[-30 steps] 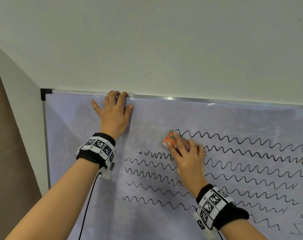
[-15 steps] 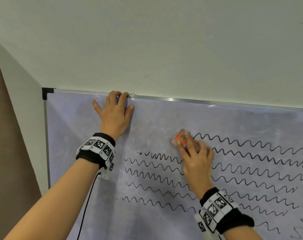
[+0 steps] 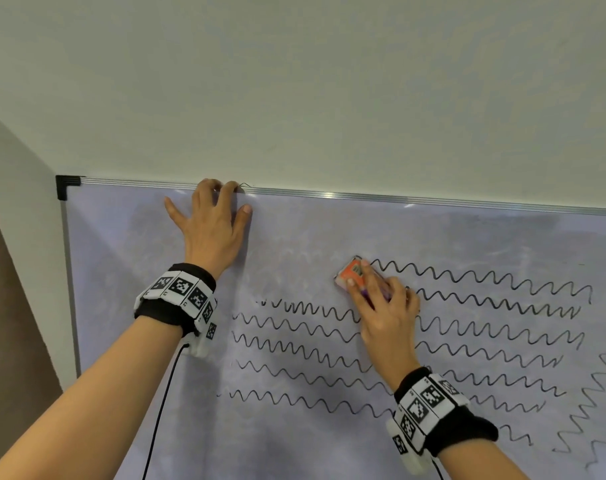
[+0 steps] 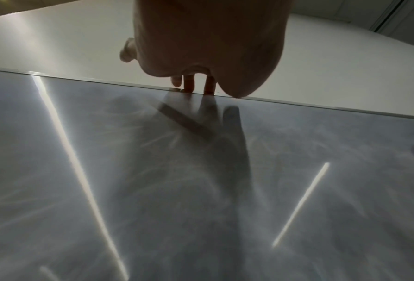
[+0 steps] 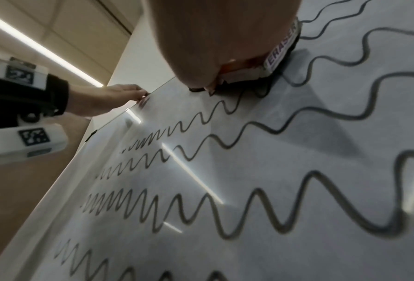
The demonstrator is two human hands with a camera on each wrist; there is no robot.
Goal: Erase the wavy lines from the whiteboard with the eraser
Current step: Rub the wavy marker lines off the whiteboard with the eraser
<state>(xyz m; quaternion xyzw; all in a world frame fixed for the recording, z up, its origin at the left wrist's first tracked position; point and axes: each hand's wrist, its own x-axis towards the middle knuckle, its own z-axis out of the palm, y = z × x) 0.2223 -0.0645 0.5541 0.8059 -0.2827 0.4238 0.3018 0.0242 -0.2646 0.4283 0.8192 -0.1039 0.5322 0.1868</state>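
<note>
A whiteboard (image 3: 294, 237) hangs on the wall, with several rows of black wavy lines (image 3: 485, 282) across its middle and right. My right hand (image 3: 384, 313) grips an orange eraser (image 3: 353, 275) and presses it on the board at the left end of the top wavy line. The right wrist view shows the eraser (image 5: 280, 55) with its dark felt against the board, under the right hand (image 5: 213, 38). My left hand (image 3: 208, 230) lies flat on the board's upper left. Its fingertips (image 4: 189, 83) touch the top rim.
A plain wall rises above the board's metal top rim (image 3: 398, 199), which ends in a black corner piece (image 3: 64, 187) at the left. A brown surface (image 3: 10, 323) lies left of the board. More wavy lines (image 3: 599, 393) run vertically at the far right. A black cable (image 3: 163, 403) hangs from my left wristband.
My right hand has slid the eraser to the right along the top wavy line, whose left end is now wiped away. The left hand has stayed at the top rim.
</note>
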